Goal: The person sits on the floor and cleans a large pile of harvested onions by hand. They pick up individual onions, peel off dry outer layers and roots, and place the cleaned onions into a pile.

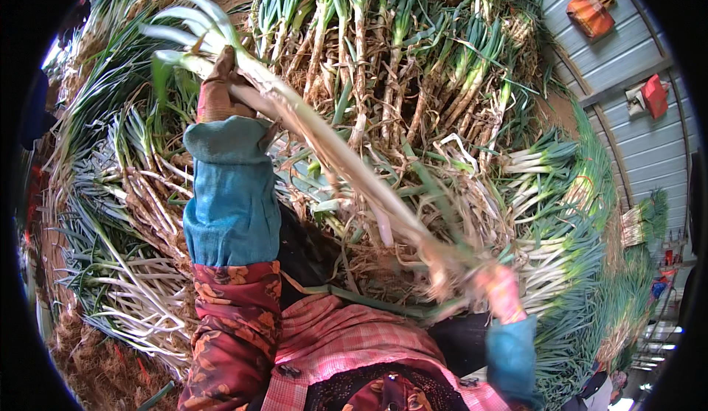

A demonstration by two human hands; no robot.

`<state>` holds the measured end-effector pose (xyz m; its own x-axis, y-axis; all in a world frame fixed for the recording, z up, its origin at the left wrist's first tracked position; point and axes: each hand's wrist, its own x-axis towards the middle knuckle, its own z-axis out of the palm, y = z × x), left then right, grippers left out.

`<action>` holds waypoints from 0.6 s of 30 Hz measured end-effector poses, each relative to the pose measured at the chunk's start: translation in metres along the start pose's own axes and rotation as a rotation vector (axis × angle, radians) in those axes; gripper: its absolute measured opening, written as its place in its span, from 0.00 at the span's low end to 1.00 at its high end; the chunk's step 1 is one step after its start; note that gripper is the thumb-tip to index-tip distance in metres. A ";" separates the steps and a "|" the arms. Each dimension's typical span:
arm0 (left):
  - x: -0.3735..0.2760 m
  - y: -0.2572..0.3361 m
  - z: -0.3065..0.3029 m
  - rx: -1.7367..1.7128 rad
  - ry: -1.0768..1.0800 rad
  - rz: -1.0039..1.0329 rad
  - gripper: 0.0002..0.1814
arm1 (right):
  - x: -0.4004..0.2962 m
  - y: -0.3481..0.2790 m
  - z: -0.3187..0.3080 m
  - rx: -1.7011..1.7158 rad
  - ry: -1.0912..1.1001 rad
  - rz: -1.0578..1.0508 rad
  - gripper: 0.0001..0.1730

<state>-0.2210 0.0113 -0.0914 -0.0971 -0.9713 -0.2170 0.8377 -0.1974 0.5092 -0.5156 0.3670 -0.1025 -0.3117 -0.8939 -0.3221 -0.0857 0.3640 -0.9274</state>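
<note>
My left hand [221, 87], in a brown-and-orange work glove, grips a large Welsh onion [343, 162] just below its split into leaves. The pale stalk slants down to the right, its root end [440, 278] near my right hand. Motion blurs my right hand [500, 289], which wears a pinkish glove and is closed around blurred strips of outer leaf [456, 303]. Whether those strips still join the stalk is unclear. Beneath the stalk lies a litter of stripped leaves and dry husks [381, 267].
Unpeeled Welsh onions with brown husks [359, 68] stand ahead. Cleaned white-stemmed onions lie at right [545, 267] and left [144, 306]. A heap of brown roots [99, 361] sits lower left. An orange bag [591, 14] hangs on the corrugated metal wall [647, 129].
</note>
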 end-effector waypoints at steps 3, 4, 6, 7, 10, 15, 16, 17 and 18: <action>-0.006 -0.011 0.003 -0.068 -0.001 0.062 0.08 | 0.011 -0.050 0.017 0.056 0.310 0.126 0.10; -0.007 -0.025 0.006 -0.080 0.011 0.003 0.08 | 0.025 -0.040 0.022 0.052 0.151 -0.028 0.16; 0.001 -0.046 0.008 -0.146 0.014 -0.054 0.07 | 0.044 -0.029 0.049 0.331 -0.058 -0.030 0.21; 0.003 -0.058 0.010 -0.206 0.015 -0.071 0.08 | 0.048 -0.027 0.069 0.588 -0.052 0.125 0.22; 0.003 -0.051 0.001 -0.039 0.039 0.016 0.05 | 0.032 -0.041 0.111 0.187 -0.312 -0.028 0.29; -0.014 -0.046 0.012 0.165 0.006 0.211 0.04 | 0.009 -0.036 0.128 0.507 -0.392 0.137 0.20; -0.010 -0.047 0.011 0.212 0.001 0.208 0.05 | 0.006 -0.034 0.138 0.614 -0.319 0.188 0.19; -0.010 -0.051 0.012 0.294 -0.008 0.186 0.05 | 0.003 -0.032 0.148 0.722 -0.244 0.237 0.19; -0.014 -0.053 0.014 0.383 -0.012 0.170 0.05 | 0.003 -0.030 0.152 0.556 -0.175 0.176 0.17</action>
<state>-0.2717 0.0334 -0.1042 0.0175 -0.9954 -0.0947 0.5823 -0.0669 0.8102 -0.3705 0.3140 -0.1047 -0.1123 -0.8795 -0.4624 0.4745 0.3614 -0.8026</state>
